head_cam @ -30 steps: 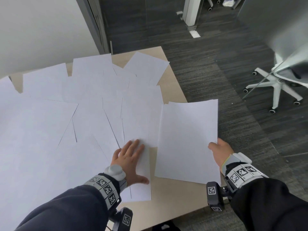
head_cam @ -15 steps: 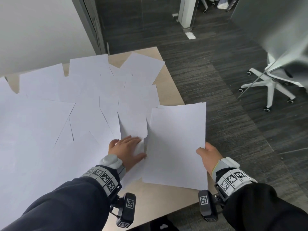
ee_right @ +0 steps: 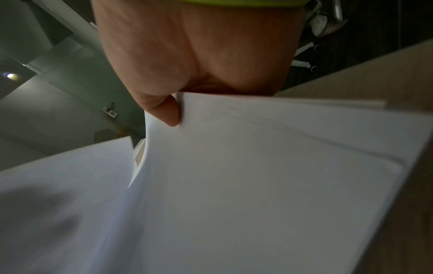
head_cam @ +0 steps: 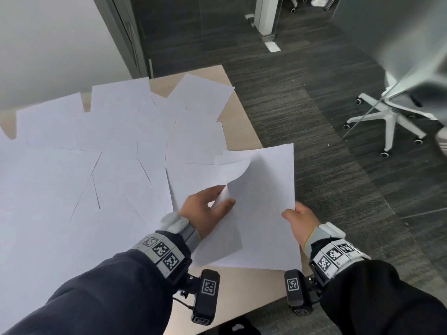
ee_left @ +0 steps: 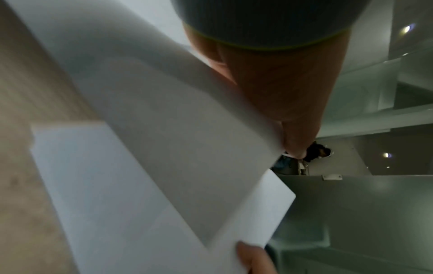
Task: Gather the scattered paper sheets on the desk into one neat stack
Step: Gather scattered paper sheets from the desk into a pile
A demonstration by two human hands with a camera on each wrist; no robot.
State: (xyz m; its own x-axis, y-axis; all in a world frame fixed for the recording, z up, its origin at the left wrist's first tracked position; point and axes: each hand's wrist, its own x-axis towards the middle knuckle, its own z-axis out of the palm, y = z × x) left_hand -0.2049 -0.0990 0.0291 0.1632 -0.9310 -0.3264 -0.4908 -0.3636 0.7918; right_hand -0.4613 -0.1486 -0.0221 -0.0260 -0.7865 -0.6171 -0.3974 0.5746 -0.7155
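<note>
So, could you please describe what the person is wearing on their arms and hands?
Both arms wear dark navy sleeves. Each wrist carries a grey band of square black-and-white coded markers, over a light grey cuff; the right cuff has a yellow-green edge. A black camera block bearing its own marker hangs under each wrist, with a thin cable on the left. The left hand and right hand are bare.

Dark navy sleeves — grey wristbands with black-and-white tags.
</note>
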